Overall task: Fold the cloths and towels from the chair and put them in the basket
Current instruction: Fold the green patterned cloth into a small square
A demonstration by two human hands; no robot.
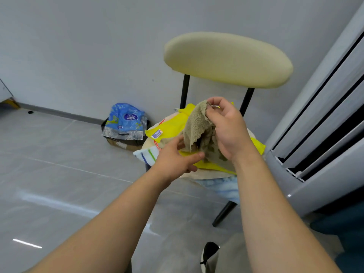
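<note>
Grey glossy floor (59, 174) tiles meet a pale grey wall (78, 46), and a chair (226, 58) with a cream padded backrest and black legs stands in front of this wall. On its seat lies a loose pile of cloths: a yellow cloth (171, 125) with a small label, and a white striped cloth (146, 154) with blue and green lines that hangs over the left edge of the seat.

Both hands are above this pile. The right hand (226, 131) is raised, and its thumb and curled fingers pinch the upper edge of a brown towel (197, 127), so the fluffy towel hangs down over the yellow cloth. The left hand (173, 158) is lower and to the left, with the fingers relaxed and spread and the thumb pointing to the right, just at the lower corner of the brown towel. It seems to touch the corner only lightly, but the cloth hides the fingertips.

By the wall, left of the chair, a blue plastic packet (126, 119) lies on a cardboard box (122, 143). Grey sliding door frames (325, 115) stand at the right. At the bottom edge a dark shoe (209, 251) is visible.
</note>
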